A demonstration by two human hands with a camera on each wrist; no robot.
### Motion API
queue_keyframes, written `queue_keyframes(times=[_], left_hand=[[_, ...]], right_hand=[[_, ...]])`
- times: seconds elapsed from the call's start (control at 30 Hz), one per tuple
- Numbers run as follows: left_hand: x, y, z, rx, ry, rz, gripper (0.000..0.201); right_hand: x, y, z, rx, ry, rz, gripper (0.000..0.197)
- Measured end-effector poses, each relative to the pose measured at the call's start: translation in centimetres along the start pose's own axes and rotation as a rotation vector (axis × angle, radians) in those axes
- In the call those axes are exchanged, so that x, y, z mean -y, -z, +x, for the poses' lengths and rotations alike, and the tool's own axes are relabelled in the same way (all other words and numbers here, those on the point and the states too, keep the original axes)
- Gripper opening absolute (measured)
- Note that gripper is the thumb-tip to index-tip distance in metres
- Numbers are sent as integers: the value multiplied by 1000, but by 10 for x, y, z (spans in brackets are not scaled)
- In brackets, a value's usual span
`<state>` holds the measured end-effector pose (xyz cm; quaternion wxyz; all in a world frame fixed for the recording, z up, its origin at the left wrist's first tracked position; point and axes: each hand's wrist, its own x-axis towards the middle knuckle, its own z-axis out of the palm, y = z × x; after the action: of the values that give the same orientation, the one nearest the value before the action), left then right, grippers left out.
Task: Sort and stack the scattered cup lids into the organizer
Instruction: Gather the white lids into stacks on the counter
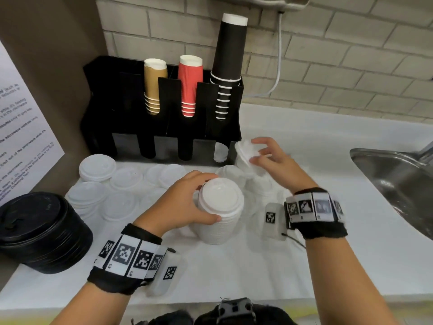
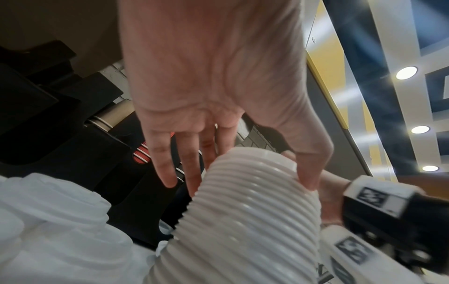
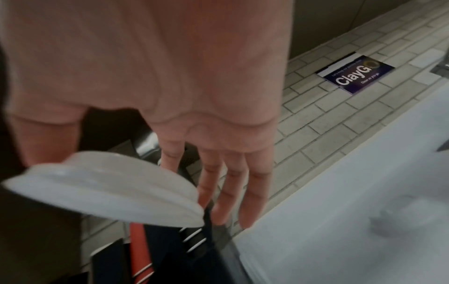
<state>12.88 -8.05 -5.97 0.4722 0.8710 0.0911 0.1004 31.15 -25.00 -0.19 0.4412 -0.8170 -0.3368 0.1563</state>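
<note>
Step, as judged: gathering white lids into one pile. Left hand (image 1: 185, 202) curled round tall lid stack (image 1: 220, 214), upright on desk (image 1: 293, 266), centre. Right hand (image 1: 271, 160) pinches single lid (image 1: 244, 151), tilted, beside organizer (image 1: 164, 127). Next: seat lid squarely atop stack.

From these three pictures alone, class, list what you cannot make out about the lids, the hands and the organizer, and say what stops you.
- How many lids the white lid stack holds: head view, the left hand covers part.
- How many lids the right hand pinches: motion blur in both views.
- The organizer lower slots' contents: head view, dark shadow.
- The sink: cut off by the right edge.
- The wall notice text: too small, cut off.
</note>
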Motion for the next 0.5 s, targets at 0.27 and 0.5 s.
queue_keyframes(times=[0.27, 0.5], left_hand=[[1, -5, -8, -50, 54, -64, 109], [0, -5, -9, -53, 56, -118, 112]], right_hand=[[-2, -41, -57, 153, 61, 220, 46], [1, -51, -69, 74, 144, 123, 49]])
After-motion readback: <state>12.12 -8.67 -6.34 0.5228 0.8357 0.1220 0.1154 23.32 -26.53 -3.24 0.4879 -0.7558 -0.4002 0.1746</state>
